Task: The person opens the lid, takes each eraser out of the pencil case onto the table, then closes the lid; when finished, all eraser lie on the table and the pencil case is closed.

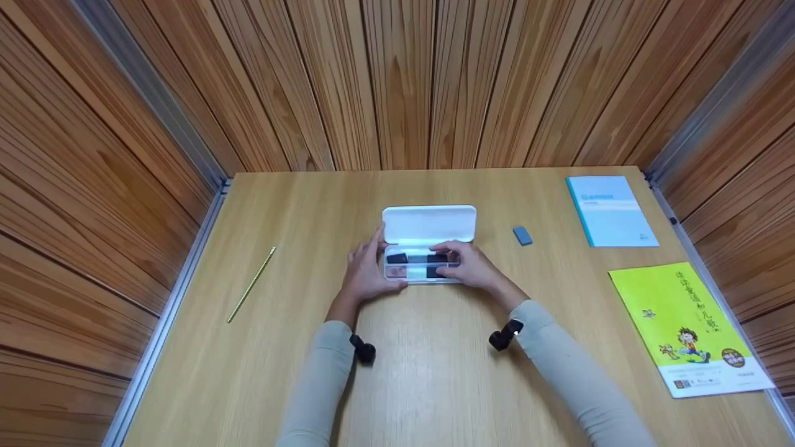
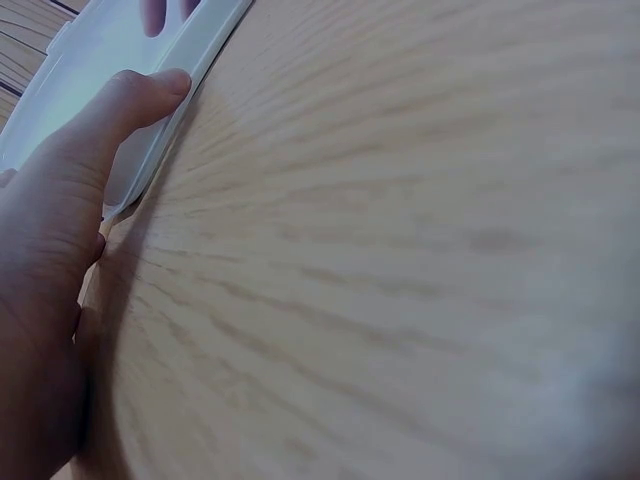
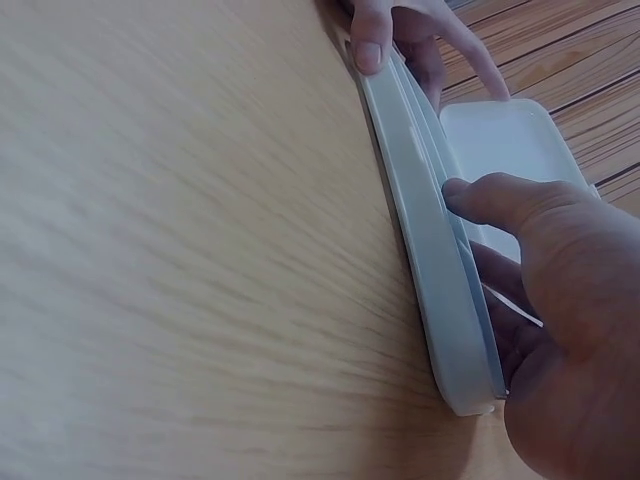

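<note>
Holding the white, rectangular plastic case [image 3: 427, 230] near the middle of the pale wooden table [image 1: 428, 372], the left hand [image 1: 366, 271] is at its 9 o'clock end, thumb on the near rim, the other fingers along that end, 1 of them against the raised white lid [image 1: 428, 225] at 12 o'clock. At 3 o'clock the right hand [image 1: 470, 264] reaches inside, thumb and fingers apart; I cannot tell whether they pinch anything. It blocks sight of some compartments, where dark blocks [image 1: 397, 257] and 1 pinkish piece [image 1: 395, 272] lie.

Around the case: 1 small blue-grey rectangular eraser [image 1: 522, 236] near 3 o'clock; 1 pale-blue-and-white notebook [image 1: 612, 214] farther out, between 2 and 3; 1 yellow-green illustrated book [image 1: 671, 310] between 3 and 4; 1 slim gold stick [image 1: 251, 284], well apart, between 8 and 9. Brown plank walls [image 1: 397, 87] stand beyond.
</note>
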`<action>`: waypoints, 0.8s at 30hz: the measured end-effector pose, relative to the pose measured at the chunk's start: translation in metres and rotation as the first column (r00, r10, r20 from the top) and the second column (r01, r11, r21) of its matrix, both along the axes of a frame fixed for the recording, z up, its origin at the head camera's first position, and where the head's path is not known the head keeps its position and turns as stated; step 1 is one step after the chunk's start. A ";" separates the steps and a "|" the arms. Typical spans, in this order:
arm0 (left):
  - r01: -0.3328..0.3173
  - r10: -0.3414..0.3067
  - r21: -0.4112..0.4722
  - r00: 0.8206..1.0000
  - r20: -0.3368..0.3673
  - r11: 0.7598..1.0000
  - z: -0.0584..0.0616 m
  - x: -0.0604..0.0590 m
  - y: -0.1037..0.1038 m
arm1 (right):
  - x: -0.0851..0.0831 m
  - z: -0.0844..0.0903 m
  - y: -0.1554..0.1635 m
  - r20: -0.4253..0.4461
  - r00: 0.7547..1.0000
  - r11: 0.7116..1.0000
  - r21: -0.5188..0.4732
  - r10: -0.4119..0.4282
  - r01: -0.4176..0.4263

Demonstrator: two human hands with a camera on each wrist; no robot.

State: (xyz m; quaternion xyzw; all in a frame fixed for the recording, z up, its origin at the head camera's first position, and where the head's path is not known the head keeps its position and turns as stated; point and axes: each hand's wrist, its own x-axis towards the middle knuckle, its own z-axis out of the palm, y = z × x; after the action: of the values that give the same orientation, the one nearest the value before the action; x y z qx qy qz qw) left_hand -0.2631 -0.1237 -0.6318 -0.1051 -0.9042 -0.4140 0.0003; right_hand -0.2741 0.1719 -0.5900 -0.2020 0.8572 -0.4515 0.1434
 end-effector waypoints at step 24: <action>-0.009 0.009 0.007 1.000 0.013 1.000 0.001 0.000 0.000 | 0.000 0.002 -0.001 -0.024 1.000 0.999 0.050 -0.001 0.002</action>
State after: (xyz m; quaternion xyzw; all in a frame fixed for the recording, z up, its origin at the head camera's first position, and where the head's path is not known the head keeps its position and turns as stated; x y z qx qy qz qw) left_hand -0.2628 -0.1234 -0.6313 -0.0984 -0.9033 -0.4176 -0.0034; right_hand -0.2745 0.1714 -0.5883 -0.2030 0.8700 -0.4277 0.1378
